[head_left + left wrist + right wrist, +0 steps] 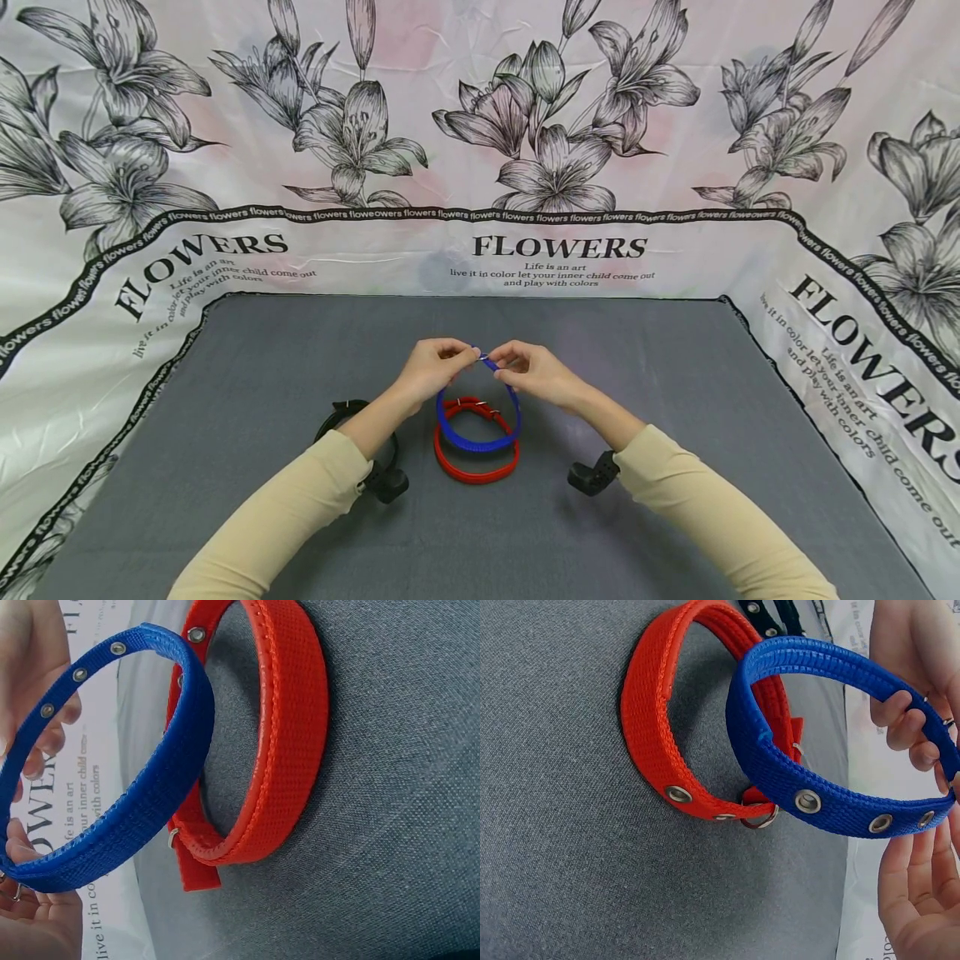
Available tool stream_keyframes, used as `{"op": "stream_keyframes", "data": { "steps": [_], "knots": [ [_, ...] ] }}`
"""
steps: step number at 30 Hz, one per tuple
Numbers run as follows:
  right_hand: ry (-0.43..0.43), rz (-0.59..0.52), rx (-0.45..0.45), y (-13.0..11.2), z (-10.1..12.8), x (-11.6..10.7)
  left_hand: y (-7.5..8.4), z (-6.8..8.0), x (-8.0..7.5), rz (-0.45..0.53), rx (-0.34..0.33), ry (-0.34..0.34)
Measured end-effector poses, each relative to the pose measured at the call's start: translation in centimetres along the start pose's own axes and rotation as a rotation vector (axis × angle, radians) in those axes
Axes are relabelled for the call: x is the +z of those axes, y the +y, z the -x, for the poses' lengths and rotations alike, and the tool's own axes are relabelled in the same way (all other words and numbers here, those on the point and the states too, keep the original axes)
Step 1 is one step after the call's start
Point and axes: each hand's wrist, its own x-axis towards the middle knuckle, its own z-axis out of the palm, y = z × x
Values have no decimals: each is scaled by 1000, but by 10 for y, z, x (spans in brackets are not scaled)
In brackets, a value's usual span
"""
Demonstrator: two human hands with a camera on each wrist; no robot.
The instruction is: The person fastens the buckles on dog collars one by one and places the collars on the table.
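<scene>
A blue dog collar (480, 445) hangs in a loop between my hands, above the table. My left hand (437, 367) pinches its buckle end. My right hand (536, 372) pinches the strap end with metal eyelets, close to the left fingertips. In the right wrist view, eyelets run along the blue strap (844, 814) toward the right hand. Below and partly behind it, a red dog collar (476, 477) lies on the table, fastened into a loop with its buckle on the far side. How far the blue strap passes through its buckle is hidden by my fingers.
A black collar (347, 407) lies on the left, partly covered by my left forearm. Grey cloth (600, 350) covers the table. White flower-printed fabric (697, 258) rises along the back and sides. A black wrist camera (592, 474) hangs below the right wrist.
</scene>
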Motion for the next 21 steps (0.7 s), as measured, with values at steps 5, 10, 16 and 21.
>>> {"op": "stream_keyframes", "data": {
  "steps": [5, 10, 16, 21],
  "knots": [
    [32, -13, 0, -1, 0, 1, -1, 0, 1, -14, 3, -15],
    [47, -25, 0, -2, -1, 1, 0, 1, 3, -31, 15, -45],
    [61, -18, 6, -2, -1, 1, 0, 1, 4, 15, -9, -19],
    [71, -14, 11, -1, -2, 2, 1, 1, 4, 55, 9, -10]
  ]
}}
